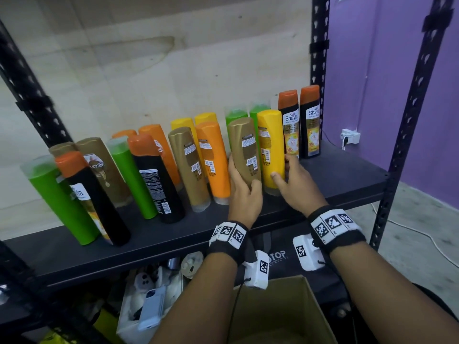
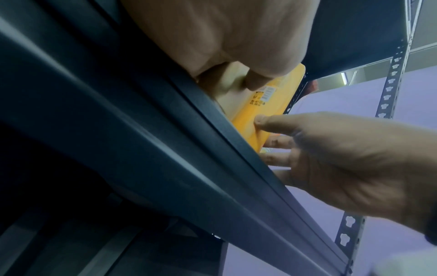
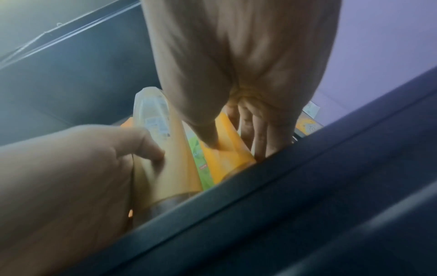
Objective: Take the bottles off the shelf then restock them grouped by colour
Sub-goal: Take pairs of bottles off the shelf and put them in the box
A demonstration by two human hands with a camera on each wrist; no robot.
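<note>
I'm looking past the cardboard box [image 1: 280, 311] nearest me, then the wrists, then both hands up on the dark shelf [image 1: 323, 184]; my left hand [image 1: 244, 194] is wrapping thumb and fingers round the lower body of the gold bottle [image 1: 244, 150], which is standing w/ cap down at the front edge; my right hand [image 1: 295, 184] is pinching the yellow bottle [image 1: 270, 150] just beside it, thumb on the front face, fingers round the far side; both grips are closing narrow on the bottles, nothing loose. I'm judging these as smooth stiff plastic, prob. slippery & moderately heavy if full, so I'm holding low on the flat sides, not the caps. Further back, green bottles [image 1: 244, 112] & black bottles w/ orange caps [image 1: 299, 122] are standing mixed; colours not yet grouped.
</note>
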